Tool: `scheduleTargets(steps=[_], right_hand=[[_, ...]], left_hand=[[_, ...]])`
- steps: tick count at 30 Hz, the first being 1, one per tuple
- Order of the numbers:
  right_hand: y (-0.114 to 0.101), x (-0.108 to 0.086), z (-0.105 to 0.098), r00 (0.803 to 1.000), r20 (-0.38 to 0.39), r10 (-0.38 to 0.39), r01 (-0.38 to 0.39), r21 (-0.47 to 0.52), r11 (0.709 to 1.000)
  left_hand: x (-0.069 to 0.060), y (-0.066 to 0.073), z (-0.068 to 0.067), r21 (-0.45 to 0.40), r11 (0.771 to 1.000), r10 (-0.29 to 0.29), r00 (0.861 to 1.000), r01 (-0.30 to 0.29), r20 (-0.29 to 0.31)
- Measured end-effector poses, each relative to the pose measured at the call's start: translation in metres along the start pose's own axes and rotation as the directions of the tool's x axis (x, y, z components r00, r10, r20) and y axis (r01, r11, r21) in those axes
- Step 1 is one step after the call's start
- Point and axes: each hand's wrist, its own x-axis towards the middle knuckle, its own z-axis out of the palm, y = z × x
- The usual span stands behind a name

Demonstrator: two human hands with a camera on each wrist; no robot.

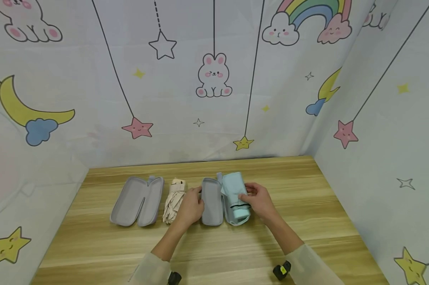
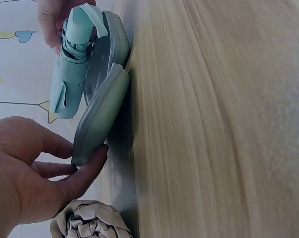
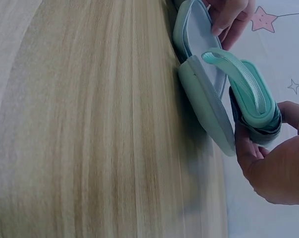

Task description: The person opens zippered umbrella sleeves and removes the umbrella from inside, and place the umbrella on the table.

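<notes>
A small grey zip case (image 1: 212, 208) lies opened out on the table. Its left half is pinched at the outer edge by my left hand (image 1: 192, 208), thumb on one side and fingers on the other in the left wrist view. My right hand (image 1: 260, 200) grips a folded mint-green compact umbrella (image 1: 234, 188) from its right side, over the case's right half. The umbrella's handle end (image 3: 256, 99), with a looped wrist strap (image 3: 233, 72), points toward me. Whether the umbrella touches the case's inside cannot be told. The umbrella hides most of that half.
Left of my left hand lies a beige folded umbrella (image 1: 174, 202), its cloth loosely bunched. Farther left, another grey case (image 1: 127, 204) lies open. The wooden table (image 1: 214, 257) meets cartoon-printed cloth walls (image 1: 179, 99) at its back and right.
</notes>
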Motion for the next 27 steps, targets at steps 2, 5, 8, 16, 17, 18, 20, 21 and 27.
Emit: scheduleTargets(steps=[2,5,8,16,17,18,20,21,27], right_hand=[[0.0,0.001,0.0,1.0,-0.001,0.014,-0.014,0.023,1.0],[-0.002,0.001,-0.001,0.999,-0.007,0.039,-0.039,0.058,0.998],[-0.004,0.001,-0.003,0.999,-0.016,0.052,-0.05,0.083,0.995],[-0.006,0.003,-0.008,0.998,-0.028,0.048,-0.044,0.121,0.992],[-0.007,0.003,-0.009,0.998,-0.03,0.046,-0.042,0.124,0.991],[-0.007,0.003,-0.01,0.999,-0.031,0.041,-0.036,0.125,0.992],[-0.008,0.003,-0.011,0.999,-0.038,0.033,-0.028,0.126,0.992],[-0.008,0.003,-0.012,0.999,-0.042,0.027,-0.022,0.126,0.992],[-0.009,0.004,-0.016,0.999,-0.052,0.0,0.007,0.132,0.991]], left_hand=[[0.001,0.0,0.0,0.004,1.0,0.002,1.0,-0.002,0.0],[0.001,0.0,0.0,0.003,1.0,0.002,1.0,-0.002,0.0],[0.001,0.0,0.0,0.002,1.0,0.0,1.0,0.0,0.002],[0.0,0.0,0.001,-0.003,1.0,-0.007,1.0,0.007,0.015],[0.0,0.0,0.001,-0.002,1.0,-0.007,1.0,0.007,0.015],[0.0,0.0,0.001,-0.001,1.0,-0.007,1.0,0.007,0.015],[0.0,0.001,0.0,-0.002,1.0,-0.006,1.0,0.006,0.012],[-0.001,0.001,0.0,-0.002,1.0,-0.006,1.0,0.006,0.011],[-0.002,0.002,0.0,-0.005,1.0,-0.005,1.0,0.006,0.009]])
